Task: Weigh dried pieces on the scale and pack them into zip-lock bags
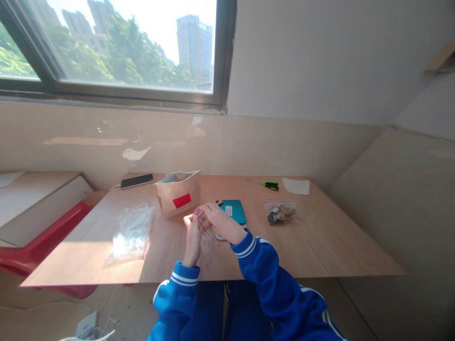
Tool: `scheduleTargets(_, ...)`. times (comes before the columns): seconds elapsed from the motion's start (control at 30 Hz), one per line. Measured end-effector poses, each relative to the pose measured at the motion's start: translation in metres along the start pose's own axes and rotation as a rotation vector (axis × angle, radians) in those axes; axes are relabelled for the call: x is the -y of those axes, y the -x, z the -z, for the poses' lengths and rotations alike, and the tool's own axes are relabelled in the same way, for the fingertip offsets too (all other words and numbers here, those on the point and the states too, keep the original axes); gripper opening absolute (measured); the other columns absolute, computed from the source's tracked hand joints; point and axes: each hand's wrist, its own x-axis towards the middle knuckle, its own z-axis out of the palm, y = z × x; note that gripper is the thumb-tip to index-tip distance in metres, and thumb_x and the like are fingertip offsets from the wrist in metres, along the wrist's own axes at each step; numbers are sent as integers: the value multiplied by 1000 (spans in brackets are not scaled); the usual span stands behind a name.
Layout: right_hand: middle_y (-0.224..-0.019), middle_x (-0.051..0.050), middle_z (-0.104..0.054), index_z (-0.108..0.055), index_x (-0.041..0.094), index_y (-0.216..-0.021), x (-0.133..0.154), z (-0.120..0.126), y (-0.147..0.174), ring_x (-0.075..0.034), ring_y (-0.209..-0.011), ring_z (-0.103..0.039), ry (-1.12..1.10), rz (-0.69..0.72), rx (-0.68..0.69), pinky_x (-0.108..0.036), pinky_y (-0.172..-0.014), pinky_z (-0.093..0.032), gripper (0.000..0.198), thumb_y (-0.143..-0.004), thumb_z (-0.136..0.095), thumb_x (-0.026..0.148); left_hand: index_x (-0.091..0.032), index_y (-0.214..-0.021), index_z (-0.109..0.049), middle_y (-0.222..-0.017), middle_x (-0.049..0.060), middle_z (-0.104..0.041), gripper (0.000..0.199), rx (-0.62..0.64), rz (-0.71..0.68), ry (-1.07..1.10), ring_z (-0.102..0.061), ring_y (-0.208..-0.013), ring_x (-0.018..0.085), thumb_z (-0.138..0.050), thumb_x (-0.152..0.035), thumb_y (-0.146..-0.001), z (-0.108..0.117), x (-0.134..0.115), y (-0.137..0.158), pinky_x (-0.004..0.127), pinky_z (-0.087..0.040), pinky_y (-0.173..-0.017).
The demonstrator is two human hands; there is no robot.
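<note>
Over the table's near middle, my left hand (192, 233) pinches the top edge of a small clear zip bag (206, 242) with a red seal strip. My right hand (221, 219) is closed at the same strip, its fingers partly hidden. The bag hangs below both hands; something brownish shows near its top, too small to name. Just behind my right hand lies a flat teal device (236, 208) with a white label, partly covered by the hand. A brown paper pouch (167, 201) with a red label stands upright with its top open, behind my left hand.
On the right lie a zip bag of brown and dark pieces (281, 214), a green-and-black screwdriver (270, 184) and a white paper (296, 186). To the left are clear plastic bags (131, 232) and a phone (137, 181). A red chair (46, 239) stands beyond the table's left edge.
</note>
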Motion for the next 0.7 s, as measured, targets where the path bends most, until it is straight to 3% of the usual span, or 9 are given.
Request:
scheduleTargets(0.17,-127,-9,-53,-45,20,-130,-33,-1,2,-18,-123,-48,-311,26,-62,-36,-105,-40,56,-78,-49,1,-23,-96,-45,-111,11,-67,30,-17,49,47,-65,-106,25,-52,-50,-85,16,-1,1,42,-53,-83)
scheduleTargets(0.27,-131,-10,-53,-49,21,-128,-71,-16,2,-19,-124,-49,-389,-112,-204,-37,-104,-40,47,-82,-55,12,-25,-95,-42,-119,13,-65,24,-3,59,130,-61,-114,25,-48,-47,-89,21,-4,3,47,-51,-90)
scheduleTargets(0.4,-132,-14,-55,-58,18,-121,-114,-47,1,-28,-128,-47,-327,-288,-146,-48,-106,-37,55,-69,-74,19,-26,-96,-41,-121,16,-65,23,2,81,143,-62,-112,28,-48,-47,-89,26,-9,3,52,-52,-90)
scheduleTargets(0.53,-119,-12,-64,-65,17,-105,-128,-63,2,-25,-119,-55,-324,-296,-165,-46,-104,-39,32,-74,-67,10,-25,-96,-41,-120,15,-65,25,4,71,121,-60,-116,27,-47,-48,-89,29,-13,3,52,-50,-93)
scheduleTargets(0.7,-94,-7,-69,-68,14,-80,-129,-59,4,-19,-93,-64,-354,-307,-209,-36,-91,-48,14,-77,-60,4,-25,-94,-42,-116,15,-66,22,-6,96,142,-61,-115,27,-47,-46,-89,29,-18,6,52,-47,-96)
